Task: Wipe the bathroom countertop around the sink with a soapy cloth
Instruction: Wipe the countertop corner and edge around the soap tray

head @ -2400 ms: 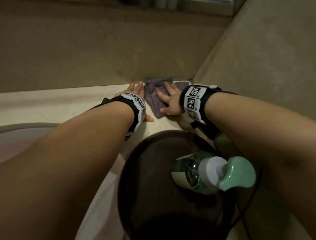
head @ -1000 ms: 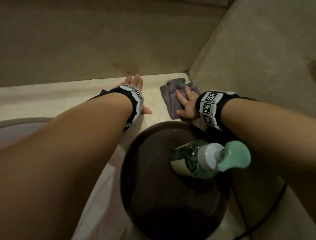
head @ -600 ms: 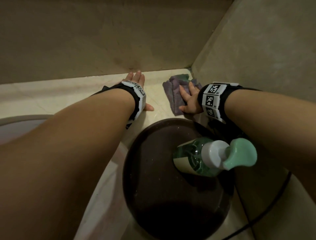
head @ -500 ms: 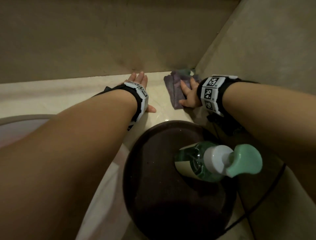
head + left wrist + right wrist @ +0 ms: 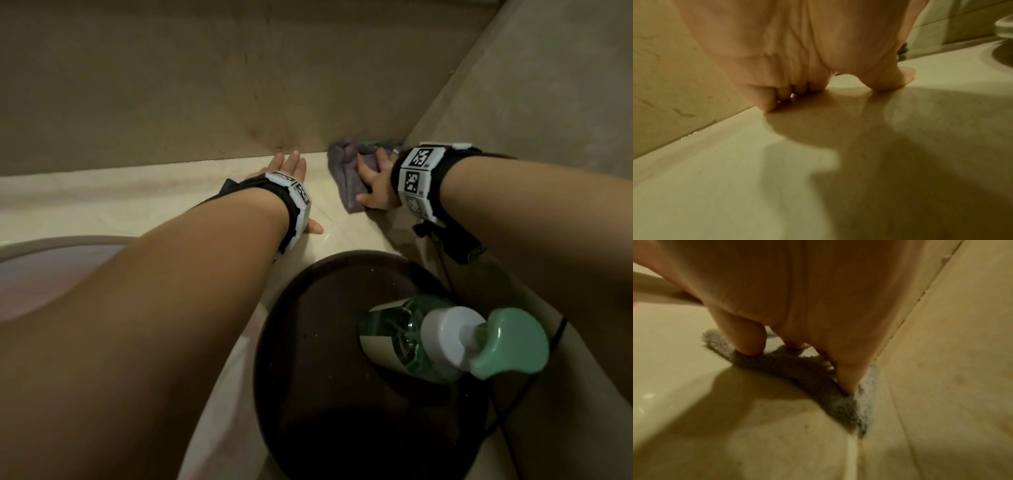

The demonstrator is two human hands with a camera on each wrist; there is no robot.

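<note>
A purple-grey cloth (image 5: pixel 346 168) lies on the pale stone countertop (image 5: pixel 137 205), pushed into the back right corner where the two walls meet. My right hand (image 5: pixel 375 186) lies flat on the cloth, fingers spread and pressing it down. In the right wrist view the right hand (image 5: pixel 797 313) pins the fuzzy cloth (image 5: pixel 807 374) against the side wall. My left hand (image 5: pixel 291 169) rests flat on the bare countertop just left of the cloth. In the left wrist view the left hand (image 5: pixel 818 73) touches the countertop (image 5: pixel 777 178) and holds nothing.
A dark brown round tray (image 5: pixel 318 359) stands close in front of my hands, with a green pump soap bottle (image 5: pixel 411 339) on it. The sink basin (image 5: pixel 51 267) curves at the left. A black cable (image 5: pixel 513 401) runs by the tray. Walls close the back and right.
My right hand has pushed the cloth away from me, from near the tray into the back right corner. My left hand has stayed flat in the same spot.
</note>
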